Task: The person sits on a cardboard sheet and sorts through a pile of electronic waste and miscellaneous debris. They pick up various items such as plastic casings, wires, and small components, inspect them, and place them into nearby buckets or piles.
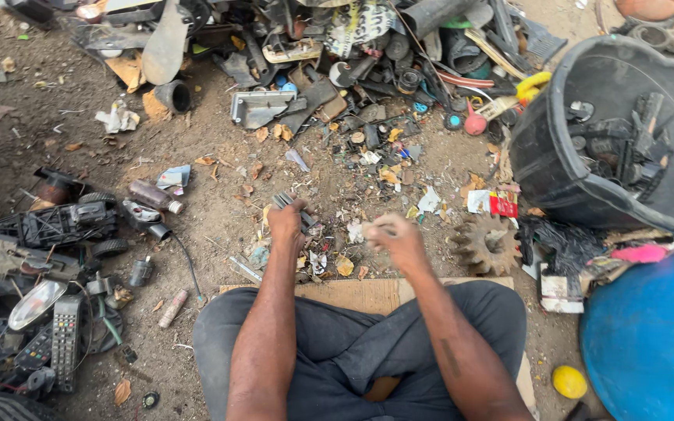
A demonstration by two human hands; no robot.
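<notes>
I sit on a piece of cardboard [360, 295] on dirt ground, knees apart. My left hand [287, 220] is stretched forward and closed around a small grey plastic piece [284, 200] that sticks out past the fingers. My right hand [393, 236] is blurred, held just above the ground to the right of it, fingers curled; whether anything is in it is unclear. Small plastic scraps [352, 234] lie scattered on the dirt around both hands.
A black tub [555, 168] with dark plastic parts stands at the right, a blue barrel [637, 331] below it. A rusty gear [481, 243] lies near my right hand. Scrap electronics, a remote control [65, 339] and a toy car frame [60, 222] sit left. A junk heap [352, 47] runs along the top.
</notes>
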